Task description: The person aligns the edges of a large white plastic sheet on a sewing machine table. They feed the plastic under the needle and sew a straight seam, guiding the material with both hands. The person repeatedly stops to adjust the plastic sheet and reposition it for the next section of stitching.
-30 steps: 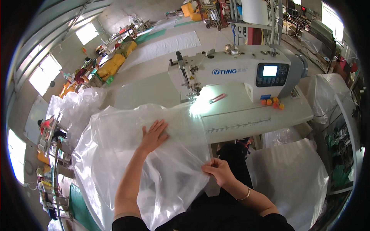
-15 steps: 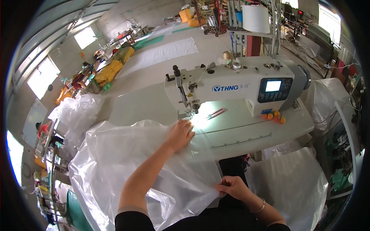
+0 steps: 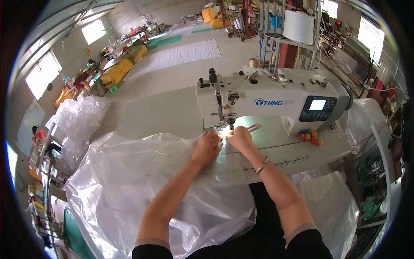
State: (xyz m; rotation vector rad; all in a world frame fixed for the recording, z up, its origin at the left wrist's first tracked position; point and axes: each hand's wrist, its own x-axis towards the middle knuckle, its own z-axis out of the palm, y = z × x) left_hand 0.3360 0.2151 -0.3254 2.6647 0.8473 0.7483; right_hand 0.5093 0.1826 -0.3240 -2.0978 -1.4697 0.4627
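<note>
A large translucent plastic sheet (image 3: pixel 142 172) drapes over the sewing machine table (image 3: pixel 164 112) and hangs down in front of me. My left hand (image 3: pixel 207 147) is on its upper edge, just left of the needle area, fingers bent and closed on the plastic. Close beside it, my right hand (image 3: pixel 240 139) is curled shut just below the presser foot (image 3: pixel 224 126); what its fingertips pinch is hidden. The white sewing machine (image 3: pixel 267 95) stands over both hands, its lamp glaring on the work. Behind my right hand lies a small pinkish-red handled tool (image 3: pixel 254 127), partly covered.
Small orange and red balls (image 3: pixel 313 137) sit by the machine's base, near its lit screen (image 3: pixel 317 105). More plastic sheeting (image 3: pixel 323 207) hangs at the right, and a bundle (image 3: pixel 82 116) stands at the left. A white thread cone (image 3: pixel 298 26) rises behind the machine.
My right hand has let go of the sheet's lower right edge and moved up to the needle area beside my left hand. My left hand stays near the needle on the sheet. The view has shifted slightly.
</note>
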